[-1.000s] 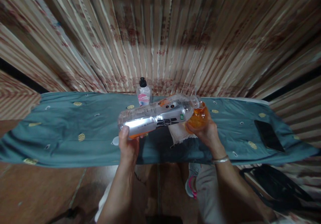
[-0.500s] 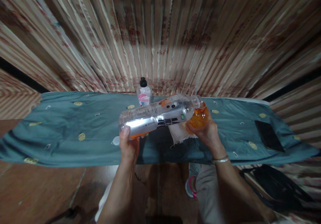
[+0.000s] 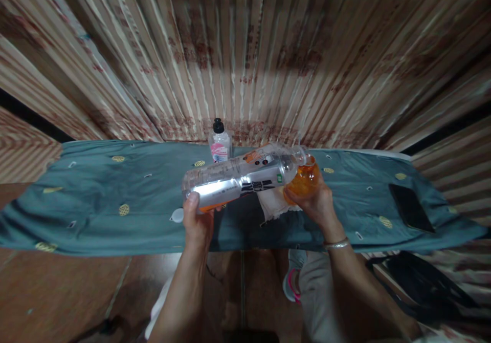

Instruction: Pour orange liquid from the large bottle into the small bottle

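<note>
My left hand [image 3: 197,215] grips the base end of a large clear bottle [image 3: 238,180] with a silver and orange label. The bottle lies nearly level in the air, its neck pointing right. My right hand [image 3: 316,199] is wrapped round an orange translucent container [image 3: 304,180], whose top meets the bottle's mouth. Whether liquid flows between them is too small to tell. Below the bottle, a white cloth [image 3: 276,205] lies on the table, partly hidden. A round white cap [image 3: 177,215] rests left of my left hand.
Behind the large bottle, a clear bottle with a black top and pink label [image 3: 220,146] stands on the green cloth-covered table [image 3: 92,194]. A black phone [image 3: 411,208] lies at the right. A pleated curtain [image 3: 245,51] hangs behind; a dark bag [image 3: 425,281] is at lower right.
</note>
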{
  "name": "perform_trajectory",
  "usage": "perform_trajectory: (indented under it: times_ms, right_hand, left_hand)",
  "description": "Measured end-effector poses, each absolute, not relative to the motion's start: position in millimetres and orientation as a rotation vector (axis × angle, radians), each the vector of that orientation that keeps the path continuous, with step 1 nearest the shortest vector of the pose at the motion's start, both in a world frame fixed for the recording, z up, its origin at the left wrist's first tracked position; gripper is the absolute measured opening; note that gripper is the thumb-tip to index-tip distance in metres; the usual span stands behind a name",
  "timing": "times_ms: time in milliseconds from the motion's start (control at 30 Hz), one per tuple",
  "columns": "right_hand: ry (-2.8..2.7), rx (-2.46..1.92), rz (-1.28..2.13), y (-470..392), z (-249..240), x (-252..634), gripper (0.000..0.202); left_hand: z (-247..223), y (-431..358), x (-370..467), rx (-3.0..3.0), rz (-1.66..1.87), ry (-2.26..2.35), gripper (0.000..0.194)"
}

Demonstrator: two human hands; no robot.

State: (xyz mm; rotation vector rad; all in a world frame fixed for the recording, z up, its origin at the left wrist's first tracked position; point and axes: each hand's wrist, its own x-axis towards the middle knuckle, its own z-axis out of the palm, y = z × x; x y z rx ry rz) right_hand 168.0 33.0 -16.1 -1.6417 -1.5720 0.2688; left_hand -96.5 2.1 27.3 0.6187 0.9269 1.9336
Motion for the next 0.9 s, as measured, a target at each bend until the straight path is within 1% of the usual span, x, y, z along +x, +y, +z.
perform_trajectory:
  times_ms: [300,533,700,900]
  right_hand:
    - [-1.556,-1.643,0.31,33.6,-15.7,168.6,0.097]
    - [-1.523,-1.653,0.311,33.2,-17.2,168.1,0.094]
    - [-1.533,-1.644,0.333,33.6,-18.7,166.9,0.095]
    - [-1.536,-1.648,0.308,34.2,-18.3,165.2,0.098]
  left_hand:
    - [26.3,2.4,-97.9,0.573,1.924,0.926,0.068]
    - [25.7,3.5,-97.9,0.58,1.912,0.915,0.06]
    - [24.6,2.8,-99.0,0.59,1.902,0.919,0.058]
    - [25.9,1.8,-99.9,0.659,1.919,0.894,0.06]
